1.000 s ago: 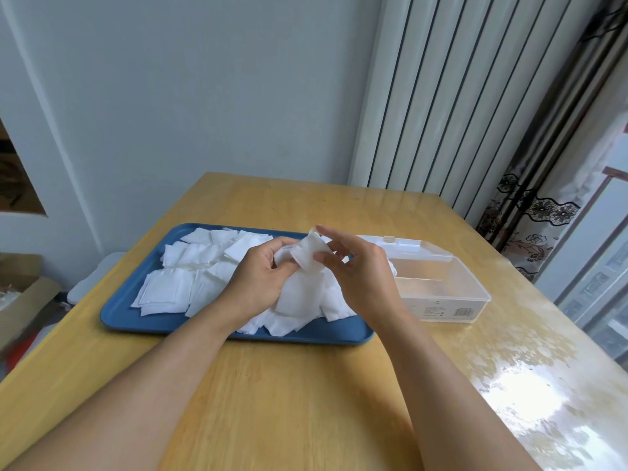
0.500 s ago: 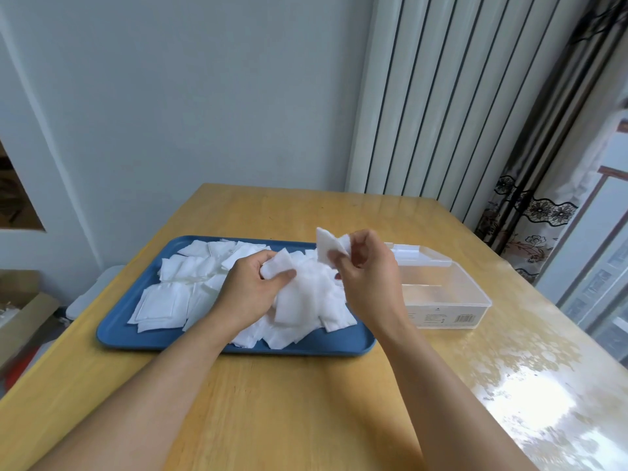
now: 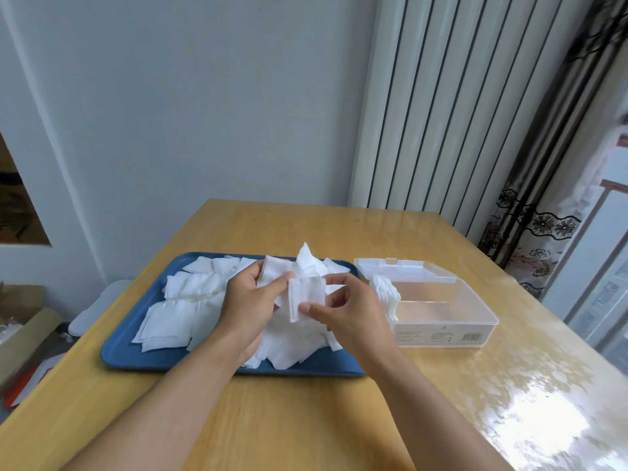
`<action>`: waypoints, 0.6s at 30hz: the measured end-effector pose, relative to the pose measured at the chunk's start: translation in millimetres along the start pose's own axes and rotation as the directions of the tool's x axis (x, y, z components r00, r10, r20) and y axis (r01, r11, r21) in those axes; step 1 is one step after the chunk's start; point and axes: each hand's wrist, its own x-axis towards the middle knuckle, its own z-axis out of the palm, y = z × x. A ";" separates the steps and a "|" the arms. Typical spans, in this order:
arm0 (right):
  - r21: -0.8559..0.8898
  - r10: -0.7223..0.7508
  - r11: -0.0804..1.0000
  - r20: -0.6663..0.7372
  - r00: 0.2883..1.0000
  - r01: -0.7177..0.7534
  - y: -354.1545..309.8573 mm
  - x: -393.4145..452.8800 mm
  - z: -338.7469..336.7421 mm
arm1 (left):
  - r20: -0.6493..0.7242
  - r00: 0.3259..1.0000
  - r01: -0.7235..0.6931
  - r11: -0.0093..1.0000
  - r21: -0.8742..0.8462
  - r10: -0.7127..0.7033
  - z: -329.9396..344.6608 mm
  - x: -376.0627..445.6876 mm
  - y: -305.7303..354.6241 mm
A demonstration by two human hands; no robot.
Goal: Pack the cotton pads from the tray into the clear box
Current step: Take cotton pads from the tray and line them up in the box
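Observation:
A blue tray (image 3: 129,351) on the wooden table carries a loose heap of white square cotton pads (image 3: 176,321). Above its right half, my left hand (image 3: 248,307) grips a bunch of pads (image 3: 275,273), thumb on top. My right hand (image 3: 353,314) pinches a single upright pad (image 3: 306,297) between thumb and fingers, just left of the clear box (image 3: 445,321). The box stands to the right of the tray with its lid (image 3: 401,270) folded back. A small stack of pads (image 3: 385,294) stands on edge at the box's left end.
The wooden table (image 3: 306,419) has bare surface in front of the tray and a glossy patch at the right. A white ribbed radiator and a patterned curtain (image 3: 530,239) stand behind. Cardboard boxes (image 3: 20,321) lie on the floor at the left.
My right hand has brought its pad down and turned it upright in front of my left hand. The left hand has lifted its bunch slightly. The camera has tilted.

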 end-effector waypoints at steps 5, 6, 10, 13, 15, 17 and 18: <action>-0.022 -0.010 1.000 0.015 1.000 0.010 3.1 0.5 -1.3 | 0.030 0.999 0.034 0.998 -0.051 -0.032 -0.4 -0.2 2.3; -0.025 -0.016 1.000 0.018 1.000 0.016 3.9 0.1 -0.4 | 0.030 0.999 0.038 0.998 -0.055 -0.037 -0.2 -0.9 2.8; 0.047 -0.014 0.999 0.022 1.000 0.013 4.4 -0.8 0.4 | -0.026 0.999 0.033 0.999 0.007 -0.033 -4.2 3.0 0.8; 0.103 -0.010 0.995 0.005 1.000 0.009 3.6 -0.5 -1.2 | -0.135 0.991 -0.008 0.995 0.094 0.021 -17.5 12.0 -1.4; 0.114 -0.019 0.993 -0.007 1.000 0.019 0.8 -1.3 -2.5 | -0.162 0.983 -0.055 0.974 0.218 0.091 -25.7 17.2 0.2; 0.120 -0.045 0.992 -0.025 0.999 0.048 -1.0 -1.5 -3.1 | -0.142 0.975 -0.110 0.925 0.364 0.172 -28.4 15.3 4.7; 0.133 -0.058 0.989 -0.035 0.998 0.063 -0.8 -1.4 -3.7 | -0.132 0.968 -0.141 0.895 0.423 0.215 -28.4 13.9 5.7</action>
